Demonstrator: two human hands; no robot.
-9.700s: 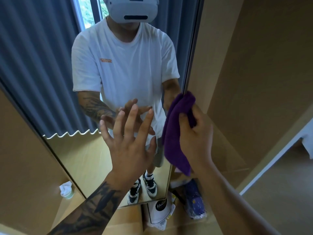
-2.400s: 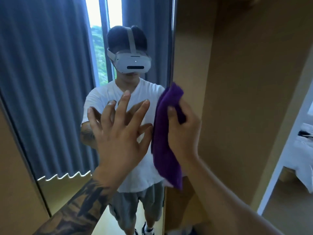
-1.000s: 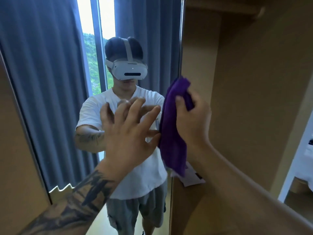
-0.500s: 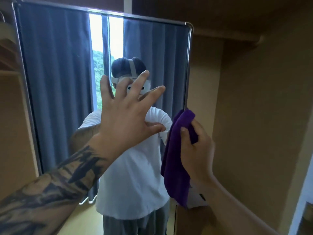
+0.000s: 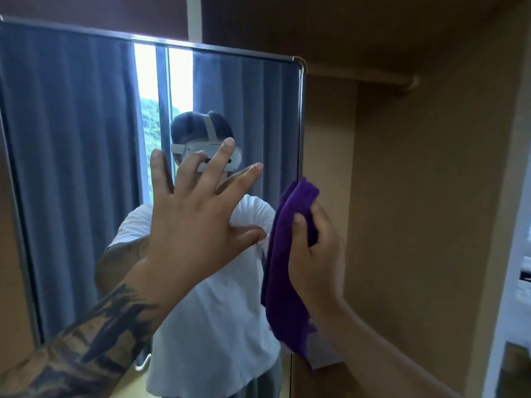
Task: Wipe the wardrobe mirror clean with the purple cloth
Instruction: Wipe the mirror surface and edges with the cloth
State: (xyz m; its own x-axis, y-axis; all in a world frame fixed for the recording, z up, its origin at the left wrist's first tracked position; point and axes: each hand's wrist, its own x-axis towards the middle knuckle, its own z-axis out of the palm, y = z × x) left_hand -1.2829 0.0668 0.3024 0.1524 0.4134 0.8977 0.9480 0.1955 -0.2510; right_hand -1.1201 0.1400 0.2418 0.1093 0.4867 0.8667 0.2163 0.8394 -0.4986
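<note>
The wardrobe mirror (image 5: 71, 156) fills the left and middle, framed in thin metal, with its top right corner in view. It reflects blue curtains, a window and a person in a white shirt. My left hand (image 5: 195, 222) is raised flat in front of the glass with fingers spread. My right hand (image 5: 316, 254) grips the purple cloth (image 5: 284, 280) bunched at the mirror's right edge; the cloth hangs down below the hand along that edge.
The open wardrobe interior (image 5: 416, 225) of tan wood lies to the right, with a hanging rail (image 5: 373, 80) near the top. A white door frame (image 5: 511, 254) stands at the far right, with a bright room beyond it.
The view has risen from the mirror's lower part to its top. Both hands climbed along the glass, the right keeping the cloth at the right edge. In the last half second little moved.
</note>
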